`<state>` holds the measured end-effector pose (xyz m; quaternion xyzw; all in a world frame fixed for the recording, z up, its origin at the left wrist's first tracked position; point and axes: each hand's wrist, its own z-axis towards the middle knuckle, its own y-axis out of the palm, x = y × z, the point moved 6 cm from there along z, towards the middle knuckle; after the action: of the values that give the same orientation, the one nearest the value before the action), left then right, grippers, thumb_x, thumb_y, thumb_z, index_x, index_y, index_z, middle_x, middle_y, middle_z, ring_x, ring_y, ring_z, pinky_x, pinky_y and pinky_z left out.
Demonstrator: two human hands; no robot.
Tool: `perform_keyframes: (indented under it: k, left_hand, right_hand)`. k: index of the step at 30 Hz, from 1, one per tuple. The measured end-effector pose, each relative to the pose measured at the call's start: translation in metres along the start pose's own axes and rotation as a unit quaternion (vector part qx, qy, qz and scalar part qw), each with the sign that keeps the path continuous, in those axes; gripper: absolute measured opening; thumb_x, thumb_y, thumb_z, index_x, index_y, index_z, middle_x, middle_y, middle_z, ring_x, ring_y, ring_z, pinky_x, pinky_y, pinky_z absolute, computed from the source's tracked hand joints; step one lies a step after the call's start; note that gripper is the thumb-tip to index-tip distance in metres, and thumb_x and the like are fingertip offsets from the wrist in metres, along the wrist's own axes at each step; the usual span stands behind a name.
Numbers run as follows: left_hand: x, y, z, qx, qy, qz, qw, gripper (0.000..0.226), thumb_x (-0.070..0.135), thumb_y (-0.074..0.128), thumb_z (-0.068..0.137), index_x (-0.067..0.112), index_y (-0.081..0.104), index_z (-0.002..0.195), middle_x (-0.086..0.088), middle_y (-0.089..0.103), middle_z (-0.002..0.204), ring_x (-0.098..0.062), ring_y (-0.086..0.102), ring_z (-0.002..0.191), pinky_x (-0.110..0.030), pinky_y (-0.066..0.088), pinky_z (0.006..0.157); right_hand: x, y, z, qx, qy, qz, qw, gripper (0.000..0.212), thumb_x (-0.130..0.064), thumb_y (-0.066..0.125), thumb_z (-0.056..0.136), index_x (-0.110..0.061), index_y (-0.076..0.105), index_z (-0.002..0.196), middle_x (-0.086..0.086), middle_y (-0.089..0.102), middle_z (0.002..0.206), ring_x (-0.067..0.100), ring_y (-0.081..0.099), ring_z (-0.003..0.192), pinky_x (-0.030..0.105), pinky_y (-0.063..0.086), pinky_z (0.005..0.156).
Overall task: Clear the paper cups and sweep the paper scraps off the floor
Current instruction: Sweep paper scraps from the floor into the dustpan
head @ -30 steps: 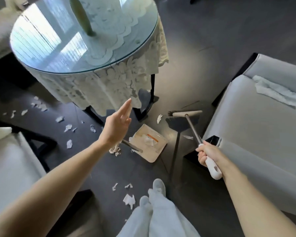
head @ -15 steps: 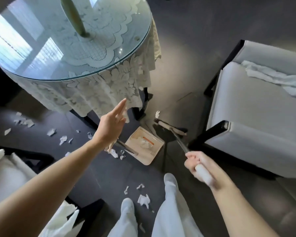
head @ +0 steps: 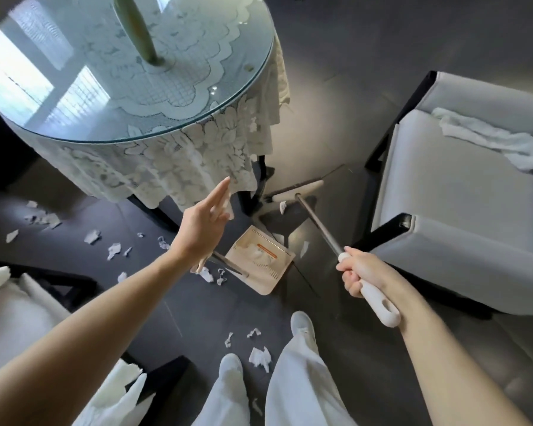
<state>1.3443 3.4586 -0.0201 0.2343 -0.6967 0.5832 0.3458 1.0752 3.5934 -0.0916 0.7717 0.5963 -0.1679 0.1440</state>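
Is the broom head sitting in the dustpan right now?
No, the broom head is by the table leg, apart from the dustpan.

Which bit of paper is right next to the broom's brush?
The small scrap right beside the broom head, near the table leg; all the others lie farther away.

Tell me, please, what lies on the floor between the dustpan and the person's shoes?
The head view shows a few torn paper scraps scattered on the dark floor between the dustpan and the white shoes; nothing else lies there.
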Motion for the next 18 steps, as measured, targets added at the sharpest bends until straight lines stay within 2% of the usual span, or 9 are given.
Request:
perform_keyframes:
  k: [2, 5, 7, 10, 12, 13, 15, 17, 18]
  left_hand:
    - [0.001, 0.004, 0.004, 0.022, -0.021, 0.001, 1.000, 0.064, -0.002, 0.053, 0.092, 0.028, 0.035, 0.145, -0.002, 0.054, 0.136, -0.027, 0.058, 0.112, -0.011, 0.039, 0.089]
    - [0.001, 0.015, 0.014, 0.040, -0.041, 0.007, 0.998, 0.066, -0.001, 0.054, 0.092, 0.031, 0.034, 0.146, -0.001, 0.054, 0.135, -0.026, 0.060, 0.110, -0.011, 0.038, 0.087]
    - [0.003, 0.025, 0.019, 0.037, -0.049, 0.011, 0.998, 0.067, -0.002, 0.055, 0.091, 0.030, 0.034, 0.146, 0.005, 0.053, 0.135, -0.019, 0.062, 0.105, -0.011, 0.039, 0.087]
    - [0.012, 0.036, 0.021, 0.035, -0.046, 0.010, 0.998, 0.069, -0.006, 0.056, 0.089, 0.026, 0.033, 0.146, 0.011, 0.046, 0.136, -0.012, 0.055, 0.119, -0.013, 0.038, 0.098]
    - [0.018, 0.039, 0.023, 0.053, -0.057, -0.012, 0.997, 0.070, -0.008, 0.055, 0.089, 0.026, 0.033, 0.147, 0.011, 0.046, 0.135, -0.014, 0.051, 0.124, -0.026, 0.041, 0.104]
    - [0.021, 0.040, 0.025, 0.060, -0.063, -0.014, 0.996, 0.069, -0.007, 0.055, 0.090, 0.026, 0.033, 0.146, 0.011, 0.046, 0.135, -0.018, 0.052, 0.122, -0.031, 0.043, 0.102]
    - [0.023, 0.042, 0.029, 0.070, -0.079, -0.013, 0.994, 0.067, -0.005, 0.054, 0.091, 0.028, 0.035, 0.146, 0.005, 0.050, 0.137, -0.025, 0.053, 0.112, -0.031, 0.046, 0.093]
    - [0.026, 0.047, 0.031, 0.075, -0.091, -0.015, 0.993, 0.065, -0.003, 0.053, 0.092, 0.029, 0.036, 0.145, 0.001, 0.053, 0.136, -0.027, 0.053, 0.108, -0.026, 0.045, 0.088]
    - [0.028, 0.049, 0.032, 0.075, -0.094, -0.013, 0.993, 0.064, -0.003, 0.054, 0.092, 0.029, 0.037, 0.145, 0.001, 0.054, 0.135, -0.028, 0.054, 0.108, -0.025, 0.045, 0.088]
  right_hand:
    - [-0.015, -0.016, 0.013, -0.010, -0.003, -0.009, 1.000, 0.042, 0.000, 0.045, 0.096, -0.030, 0.042, 0.126, 0.003, 0.042, 0.054, 0.004, 0.038, 0.034, 0.015, 0.032, 0.031]
    - [-0.028, -0.037, 0.033, -0.052, 0.058, 0.092, 0.993, 0.013, -0.003, 0.045, 0.097, -0.014, 0.045, 0.090, 0.000, 0.037, 0.047, 0.003, 0.035, 0.030, 0.013, 0.028, 0.027]
    - [-0.028, -0.053, 0.047, -0.067, 0.099, 0.142, 0.983, 0.022, -0.009, 0.046, 0.098, -0.012, 0.039, 0.077, -0.002, 0.034, 0.047, 0.003, 0.034, 0.030, 0.013, 0.028, 0.026]
    - [-0.024, -0.070, 0.064, -0.074, 0.124, 0.150, 0.978, 0.020, -0.017, 0.044, 0.100, -0.011, 0.039, 0.081, 0.000, 0.035, 0.051, 0.005, 0.036, 0.033, 0.014, 0.030, 0.027]
    - [-0.024, -0.080, 0.069, -0.073, 0.123, 0.150, 0.978, 0.016, -0.019, 0.043, 0.101, -0.011, 0.042, 0.087, 0.002, 0.035, 0.058, 0.006, 0.038, 0.037, 0.013, 0.031, 0.030]
    - [-0.026, -0.083, 0.070, -0.077, 0.118, 0.169, 0.975, 0.014, -0.019, 0.043, 0.101, -0.011, 0.043, 0.089, 0.003, 0.036, 0.062, 0.007, 0.040, 0.039, 0.013, 0.033, 0.030]
    - [-0.031, -0.088, 0.070, -0.092, 0.123, 0.273, 0.950, 0.011, -0.016, 0.044, 0.099, -0.010, 0.044, 0.090, 0.005, 0.041, 0.068, 0.007, 0.047, 0.042, 0.013, 0.036, 0.030]
    - [-0.031, -0.090, 0.068, -0.126, 0.147, 0.365, 0.911, 0.018, -0.010, 0.061, 0.087, -0.010, 0.043, 0.087, 0.005, 0.045, 0.065, 0.008, 0.048, 0.036, 0.015, 0.036, 0.027]
    - [-0.031, -0.091, 0.066, -0.144, 0.142, 0.385, 0.901, 0.038, -0.001, 0.076, 0.071, -0.011, 0.042, 0.084, 0.004, 0.043, 0.059, 0.007, 0.044, 0.032, 0.015, 0.034, 0.025]
